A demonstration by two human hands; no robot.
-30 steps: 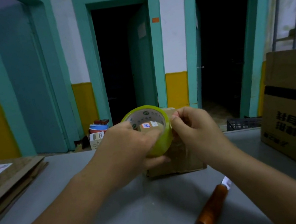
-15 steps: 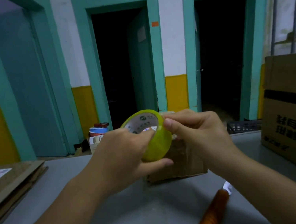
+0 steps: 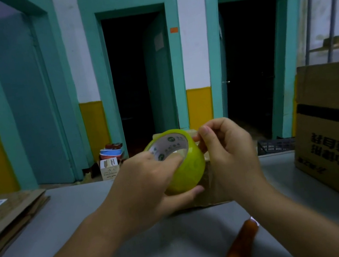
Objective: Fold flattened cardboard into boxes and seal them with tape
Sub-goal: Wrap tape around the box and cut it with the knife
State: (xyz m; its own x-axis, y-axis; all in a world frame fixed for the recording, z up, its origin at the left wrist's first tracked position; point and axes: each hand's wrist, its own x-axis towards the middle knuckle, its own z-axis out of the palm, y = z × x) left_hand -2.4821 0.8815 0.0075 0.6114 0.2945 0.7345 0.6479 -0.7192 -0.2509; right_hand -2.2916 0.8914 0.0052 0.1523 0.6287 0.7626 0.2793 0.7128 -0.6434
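My left hand [image 3: 148, 182] grips a yellow-green roll of tape [image 3: 187, 169] with fingers through its white core, holding it above the grey table [image 3: 83, 207]. My right hand [image 3: 227, 155] pinches at the roll's upper right edge with thumb and forefinger. Behind both hands stands a small folded cardboard box [image 3: 214, 194], mostly hidden by them. A pile of flattened cardboard [image 3: 12, 215] lies at the table's left edge.
A knife with an orange-brown wooden handle [image 3: 241, 247] lies on the table near my right forearm. A large printed cardboard box [image 3: 337, 136] stands at the right. Beyond the table are two dark doorways, small items on the floor and a black crate [image 3: 276, 145].
The roll has tilted so its core faces up and left. My right hand shifted from the roll's front to its upper right edge. The view tipped upward slightly.
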